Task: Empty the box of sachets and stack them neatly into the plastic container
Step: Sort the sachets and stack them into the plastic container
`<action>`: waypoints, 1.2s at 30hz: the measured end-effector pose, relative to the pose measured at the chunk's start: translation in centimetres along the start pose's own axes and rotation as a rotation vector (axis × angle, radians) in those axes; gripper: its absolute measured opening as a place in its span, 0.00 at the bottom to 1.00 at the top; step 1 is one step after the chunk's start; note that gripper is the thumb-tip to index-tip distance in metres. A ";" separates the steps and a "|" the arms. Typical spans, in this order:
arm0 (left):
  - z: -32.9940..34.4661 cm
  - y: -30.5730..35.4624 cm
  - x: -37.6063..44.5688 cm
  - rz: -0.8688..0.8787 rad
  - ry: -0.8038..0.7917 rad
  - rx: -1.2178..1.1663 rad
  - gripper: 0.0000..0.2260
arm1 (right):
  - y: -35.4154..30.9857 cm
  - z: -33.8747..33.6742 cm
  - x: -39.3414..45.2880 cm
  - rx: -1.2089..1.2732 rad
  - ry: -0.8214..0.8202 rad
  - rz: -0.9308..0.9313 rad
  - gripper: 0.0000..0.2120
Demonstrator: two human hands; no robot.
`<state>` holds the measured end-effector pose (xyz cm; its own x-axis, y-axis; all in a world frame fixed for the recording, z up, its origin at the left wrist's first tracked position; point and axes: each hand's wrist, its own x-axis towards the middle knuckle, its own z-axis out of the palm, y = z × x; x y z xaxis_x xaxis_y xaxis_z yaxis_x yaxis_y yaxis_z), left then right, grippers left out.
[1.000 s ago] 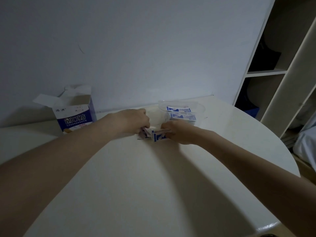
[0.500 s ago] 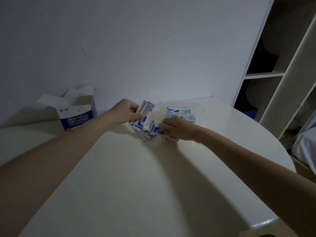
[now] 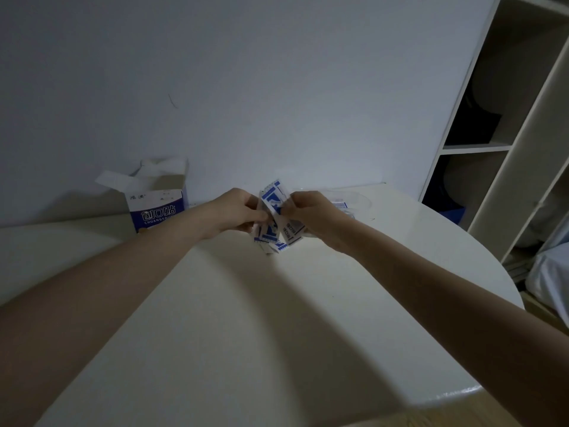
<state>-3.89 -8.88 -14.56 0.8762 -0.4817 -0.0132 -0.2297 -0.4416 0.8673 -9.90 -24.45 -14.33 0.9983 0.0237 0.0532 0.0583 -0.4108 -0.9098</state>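
Observation:
A bunch of white-and-blue sachets [image 3: 274, 220] stands nearly upright between my two hands, just above the white table [image 3: 246, 318]. My left hand [image 3: 237, 212] grips the bunch from the left and my right hand [image 3: 308, 211] grips it from the right. The clear plastic container [image 3: 357, 200] sits behind my right hand, mostly hidden by it, with a few sachets showing inside. The blue-and-white box [image 3: 157, 208] stands at the back left with its top flaps open.
A grey wall runs close behind the table. A white shelf unit [image 3: 505, 143] stands at the right, beyond the table's rounded edge. Pale fabric [image 3: 551, 269] lies low at the far right.
The sachets have been lifted off the table and turned from lying fanned to standing on edge. Both hands have risen and closed in around the bunch.

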 end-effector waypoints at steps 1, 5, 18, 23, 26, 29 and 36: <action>0.0 0.1 -0.2 0.004 -0.017 0.031 0.05 | 0.0 0.1 0.0 -0.096 0.038 -0.027 0.07; -0.4 0.4 -0.9 -0.030 -0.151 0.268 0.06 | -0.5 -0.2 -0.2 -0.628 0.025 -0.270 0.08; -1.2 -0.5 -1.6 -0.005 -0.104 0.292 0.09 | 1.2 -1.4 -2.5 -0.823 -0.057 -0.270 0.13; -0.7 -0.4 -1.3 0.032 -0.124 0.463 0.05 | 2.8 -1.8 -2.7 -1.040 -0.222 -0.283 0.07; -0.1 -0.3 -1.3 0.069 -0.155 0.547 0.11 | 3.1 -2.0 -3.0 -1.138 -0.280 -0.329 0.08; 0.9 -0.1 -1.2 0.023 -0.216 0.556 0.14 | 2.8 -2.1 -3.0 -1.026 -0.189 -0.386 0.10; 2.5 0.9 -1.1 -0.008 -0.278 0.414 0.11 | 2.2 -1.2 -2.7 -0.985 -0.114 -0.361 0.10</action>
<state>-6.13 -10.65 -15.08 0.7454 -0.6361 -0.1996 -0.4219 -0.6819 0.5975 -12.44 -26.56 -15.98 0.9190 0.3564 0.1684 0.3767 -0.9199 -0.1092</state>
